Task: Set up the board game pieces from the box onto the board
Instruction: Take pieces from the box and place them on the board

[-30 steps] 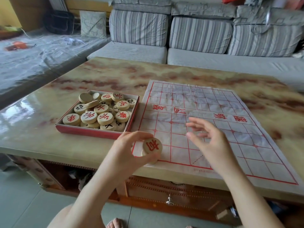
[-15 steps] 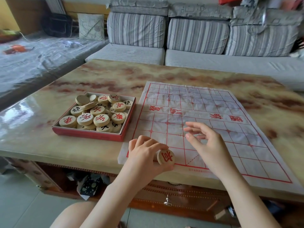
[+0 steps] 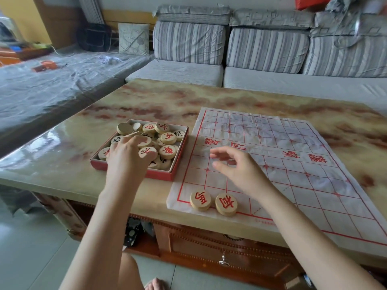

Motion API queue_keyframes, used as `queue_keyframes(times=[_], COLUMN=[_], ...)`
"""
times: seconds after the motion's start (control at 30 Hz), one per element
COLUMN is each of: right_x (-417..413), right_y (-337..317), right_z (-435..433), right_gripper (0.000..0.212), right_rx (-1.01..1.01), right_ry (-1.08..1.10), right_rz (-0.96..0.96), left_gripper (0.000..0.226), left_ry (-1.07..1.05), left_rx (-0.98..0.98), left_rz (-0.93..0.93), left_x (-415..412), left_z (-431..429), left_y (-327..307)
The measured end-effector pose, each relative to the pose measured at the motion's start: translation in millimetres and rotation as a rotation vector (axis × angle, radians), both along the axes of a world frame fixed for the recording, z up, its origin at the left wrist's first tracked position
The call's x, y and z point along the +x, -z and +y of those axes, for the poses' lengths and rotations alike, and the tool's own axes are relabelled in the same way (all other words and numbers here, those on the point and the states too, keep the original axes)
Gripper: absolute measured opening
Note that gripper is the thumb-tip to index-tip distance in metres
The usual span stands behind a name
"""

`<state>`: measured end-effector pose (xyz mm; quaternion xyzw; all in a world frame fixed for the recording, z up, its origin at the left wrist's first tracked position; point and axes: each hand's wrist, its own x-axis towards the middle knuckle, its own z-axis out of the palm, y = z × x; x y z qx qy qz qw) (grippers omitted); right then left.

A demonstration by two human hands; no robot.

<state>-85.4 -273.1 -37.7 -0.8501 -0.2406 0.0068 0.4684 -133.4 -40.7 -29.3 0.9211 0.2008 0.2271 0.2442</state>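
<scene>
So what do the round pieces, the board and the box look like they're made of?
Pieces: probably pale wood with a smooth finish, thick discs with red or black characters. Board: a thin, translucent white sheet, paper or plastic film, creased, with the table's marbling faintly showing through. Box: likely cardboard, with thin red walls and a pale inside.

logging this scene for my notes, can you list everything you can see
board: one, white sheet with red grid, right on table
pieces on board: two, tan with red marks, near left corner, side by side
box: one, red, left of board, heaped with tan pieces
table: one, marbled cream
sofa: grey striped, behind table
left hand: in box, over pieces
right hand: above board, fingers loosely curled, empty
</scene>
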Motion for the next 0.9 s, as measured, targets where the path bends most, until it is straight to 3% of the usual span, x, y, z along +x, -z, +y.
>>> queue_keyframes(times=[0.4, 0.57, 0.8, 0.9], right_x=[54.7, 54.6, 31.3, -0.5], right_y=[13.4, 23.3, 4.5, 3.8], right_z=[111.0, 126.4, 100.8, 62.3], right_gripper=[0.047, 0.051, 0.058, 0.057], right_rx=[-0.235, -0.263, -0.035, -0.066], right_ry=[-0.026, -0.013, -0.004, -0.054], right_rz=[0.027, -0.056, -0.005, -0.001], left_gripper=[0.053, 0.061, 0.052, 0.052], left_ry=[-0.078, -0.040, 0.097, 0.131], left_rx=[0.016, 0.000, -0.272, -0.374], left_rz=[0.015, 0.025, -0.318, -0.353], left_x=[18.5, 21.1, 4.3, -2.8], left_z=[11.3, 17.2, 21.9, 24.5], left_y=[26.1, 27.6, 19.6, 20.0])
